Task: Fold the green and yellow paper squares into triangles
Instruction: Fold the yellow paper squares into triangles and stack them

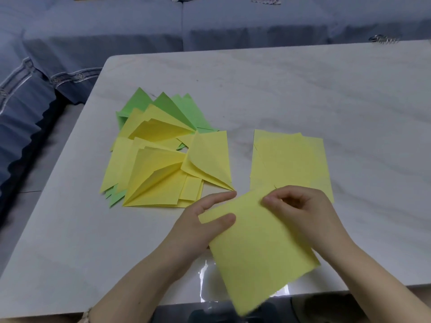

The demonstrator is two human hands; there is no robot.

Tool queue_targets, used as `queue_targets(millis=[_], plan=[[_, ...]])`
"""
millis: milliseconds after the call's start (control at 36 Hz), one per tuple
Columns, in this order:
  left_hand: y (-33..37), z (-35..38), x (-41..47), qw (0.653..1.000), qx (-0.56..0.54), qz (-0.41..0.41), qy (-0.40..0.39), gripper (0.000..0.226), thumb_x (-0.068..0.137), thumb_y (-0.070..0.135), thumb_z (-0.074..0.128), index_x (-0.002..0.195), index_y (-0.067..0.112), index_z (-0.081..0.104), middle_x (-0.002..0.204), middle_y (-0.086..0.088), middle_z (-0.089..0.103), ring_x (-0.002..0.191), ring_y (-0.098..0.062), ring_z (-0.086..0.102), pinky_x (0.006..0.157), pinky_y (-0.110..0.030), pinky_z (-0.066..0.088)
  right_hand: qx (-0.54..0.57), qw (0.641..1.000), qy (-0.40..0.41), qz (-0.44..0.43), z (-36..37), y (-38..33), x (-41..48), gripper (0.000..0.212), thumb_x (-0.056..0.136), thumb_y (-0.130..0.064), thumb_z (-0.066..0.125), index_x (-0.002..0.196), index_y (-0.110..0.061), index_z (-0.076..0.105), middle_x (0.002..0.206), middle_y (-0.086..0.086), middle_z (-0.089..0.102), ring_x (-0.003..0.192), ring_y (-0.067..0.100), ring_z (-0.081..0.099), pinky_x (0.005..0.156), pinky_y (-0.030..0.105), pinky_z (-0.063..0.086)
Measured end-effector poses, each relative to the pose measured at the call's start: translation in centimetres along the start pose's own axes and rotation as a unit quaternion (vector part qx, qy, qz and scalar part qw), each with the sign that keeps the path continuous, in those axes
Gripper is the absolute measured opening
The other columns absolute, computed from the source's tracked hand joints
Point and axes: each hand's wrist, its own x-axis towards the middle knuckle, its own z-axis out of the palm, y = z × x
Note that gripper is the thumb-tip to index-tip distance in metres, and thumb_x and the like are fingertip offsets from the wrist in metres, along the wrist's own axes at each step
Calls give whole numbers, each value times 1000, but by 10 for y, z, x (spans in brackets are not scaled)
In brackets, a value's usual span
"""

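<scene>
Working over the table [303, 89], you have the folded pile [163, 155] left of the yellow stack [289, 164]. The yellow square [256, 248] sits just nearer than that stack, pinched by your left hand [198, 227] and right hand [300, 210]. Match opposite corners exactly before creasing. Its near corner is blurred and its underside hidden.

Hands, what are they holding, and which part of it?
A yellow paper square: left hand pinches its left corner, right hand its top corner.

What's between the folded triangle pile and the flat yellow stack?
Head view: only bare white marble tabletop between the folded green-and-yellow paper triangle pile and the flat yellow paper square stack.
</scene>
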Motion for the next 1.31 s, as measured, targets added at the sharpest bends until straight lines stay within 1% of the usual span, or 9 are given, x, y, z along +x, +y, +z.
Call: queue_targets(millis=[139,250,333,472,667,861,972,1139,1306], plan=[[4,-4,6,999,-5,-9,48,25,86,4,61,93,25,72,93,4,69,62,-5,64,51,-17,47,7,999,-37,-2,0,-7,-8,21,83,-15,65,63,-19,70,70,-9,67,65,-3,55,59,4,38],[7,-3,12,994,-37,-6,100,22,88,1,58,90,19,71,91,5,69,57,-1,62,47,-13,45,-63,986,-121,-93,-6,-9,-21,36,58,-67,65,91,-51,66,128,-31,49,117,-19,38,87,-3,28],[8,-1,14,991,-52,-12,126,23,88,1,56,91,18,70,91,2,69,57,-1,63,49,-14,48,-225,933,-167,-226,-12,1,-25,67,45,-81,63,107,-56,57,153,-19,12,139,-1,16,105,10,22],[5,3,13,989,-69,-12,132,28,88,-2,54,101,18,69,110,-3,66,81,-16,64,57,-20,53,-314,853,-93,-407,-7,10,-24,22,81,-55,57,95,-38,61,143,4,34,137,24,27,105,36,26],[5,-16,17,997,72,-42,3,72,55,-7,69,112,37,58,96,-2,73,85,-23,70,72,-35,55,-212,905,-138,-342,-16,16,-17,18,92,-46,47,88,-36,60,119,-16,57,116,4,51,96,37,36],[17,-12,19,978,190,3,-81,40,72,0,61,77,38,71,80,18,69,67,3,62,57,-14,48,-145,964,-121,-185,-13,14,-21,28,81,-68,44,74,-47,60,129,-26,48,121,-2,44,96,8,30],[18,-5,18,956,265,25,-124,40,76,1,60,97,33,69,103,14,68,87,-2,63,80,-26,53,-104,988,-94,-62,-14,6,-14,20,66,-57,59,63,-38,66,124,-31,46,116,-18,39,86,-5,25],[19,4,12,948,278,11,-154,19,92,16,54,99,29,66,98,11,71,85,-1,63,73,-15,48,-43,991,-124,-5,-13,1,-9,17,68,-31,72,52,-25,68,58,-8,59,56,3,49,54,12,33],[17,15,5,941,331,55,-46,56,91,58,34,85,7,55,74,-1,51,70,-18,49,70,-35,39,-37,997,-71,-2,-11,8,-9,21,61,-42,71,60,-21,70,63,10,43,60,16,36,56,25,25]])
